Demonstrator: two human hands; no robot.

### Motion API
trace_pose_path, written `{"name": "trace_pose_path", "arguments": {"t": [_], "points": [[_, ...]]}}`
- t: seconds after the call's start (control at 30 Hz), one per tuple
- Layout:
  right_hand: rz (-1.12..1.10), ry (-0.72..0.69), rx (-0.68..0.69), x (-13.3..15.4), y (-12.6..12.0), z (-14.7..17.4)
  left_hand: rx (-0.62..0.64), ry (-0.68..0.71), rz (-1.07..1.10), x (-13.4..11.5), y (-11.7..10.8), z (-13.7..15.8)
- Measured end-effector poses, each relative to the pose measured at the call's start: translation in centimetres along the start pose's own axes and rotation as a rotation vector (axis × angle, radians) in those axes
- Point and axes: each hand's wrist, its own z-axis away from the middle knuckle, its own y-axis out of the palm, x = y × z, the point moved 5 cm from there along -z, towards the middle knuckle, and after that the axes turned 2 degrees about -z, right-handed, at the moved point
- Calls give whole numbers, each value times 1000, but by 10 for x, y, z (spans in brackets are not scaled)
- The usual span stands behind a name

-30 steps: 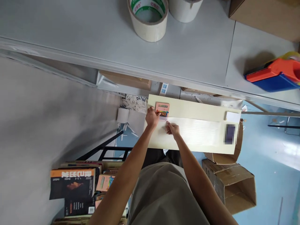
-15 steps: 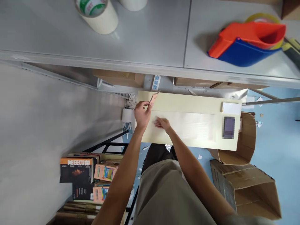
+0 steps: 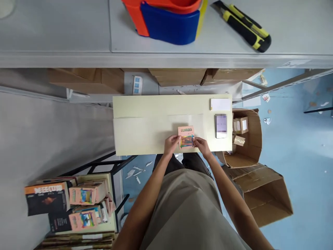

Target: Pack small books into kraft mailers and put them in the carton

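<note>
A small pink book (image 3: 186, 130) with a colourful picture on its cover is held between my two hands, over the front part of the pale yellow table (image 3: 145, 106). My left hand (image 3: 171, 144) pinches its left edge. At its right edge, my right hand (image 3: 202, 145) grips it with the fingertips. Beneath the book, a clear plastic sheet (image 3: 199, 121) lies on the tabletop. Further right on the table are a phone-like device (image 3: 221, 125), partly pixelated, and a white box (image 3: 220, 104).
A grey shelf above carries a red and blue tape dispenser (image 3: 169, 24) and a utility knife (image 3: 244, 26). Open cardboard boxes (image 3: 265, 198) stand on the floor at right. Stacked books, including a black magazine (image 3: 47, 199), sit lower left. A power strip (image 3: 137, 85) lies behind the table.
The pink book, earlier raised in my left hand at the table's left, is now further right along the table. My right hand, open before, has closed on its right edge. The camera view has shifted right.
</note>
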Motion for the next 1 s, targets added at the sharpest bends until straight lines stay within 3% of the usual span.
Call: {"name": "trace_pose_path", "arguments": {"t": [0.13, 0.33, 0.5, 0.63, 0.83, 1.0], "points": [[131, -114, -62, 6, -20, -11, -5, 69, -144, -1, 19, -14], [340, -212, -88, 21, -22, -31, -90, 83, -310, -3, 13, -48], [698, -218, -314, 25, -56, -13, -111, 97, -461, -2, 12, -62], [817, -159, -364, 19, -72, -1, -134, 109, -463, 2, 12, -61], [852, -64, -273, 18, -65, -1, -140, 97, -344, 5, 11, -64], [876, -271, -181, 39, -34, 10, -217, 94, -356, 3, 10, -58]]}}
